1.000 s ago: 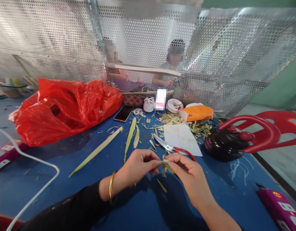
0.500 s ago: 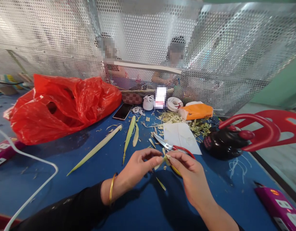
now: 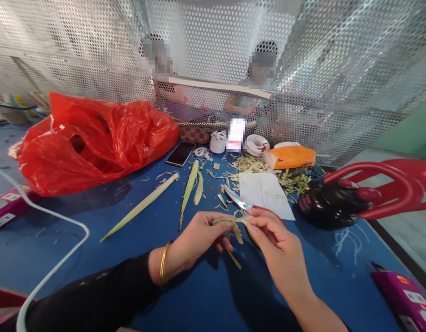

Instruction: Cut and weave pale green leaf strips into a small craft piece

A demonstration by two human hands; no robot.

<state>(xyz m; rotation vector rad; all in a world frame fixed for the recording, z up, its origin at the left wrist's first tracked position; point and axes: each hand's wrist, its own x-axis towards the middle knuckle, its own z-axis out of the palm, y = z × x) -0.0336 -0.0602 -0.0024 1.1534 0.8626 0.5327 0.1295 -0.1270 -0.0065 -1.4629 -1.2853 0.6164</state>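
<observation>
My left hand (image 3: 204, 237) pinches a thin pale-green leaf strip (image 3: 237, 231) between thumb and fingers. The fingertips of my right hand (image 3: 277, 242) close on its other end. Between my hands the strip forms a small loop or knot, and a narrow tail hangs below. Just behind my right hand lie scissors (image 3: 237, 198); their red handles are partly hidden by it. To the left, a long pale leaf (image 3: 141, 207) lies flat, with a greener leaf (image 3: 189, 189) and a shorter leaf piece (image 3: 199, 188) nearer my hands.
A red plastic bag (image 3: 105, 138) fills the back left. Farther back are a phone (image 3: 180, 153), a white spool (image 3: 257, 145), an orange packet (image 3: 292, 157) and leaf scraps (image 3: 294, 182). White paper (image 3: 266, 193), a dark pot (image 3: 327, 205) and a purple power strip (image 3: 401, 295) occupy the right.
The strip has been drawn out between my hands, now showing a loop and longer ends. My hands are slightly farther apart. The view has shifted a little.
</observation>
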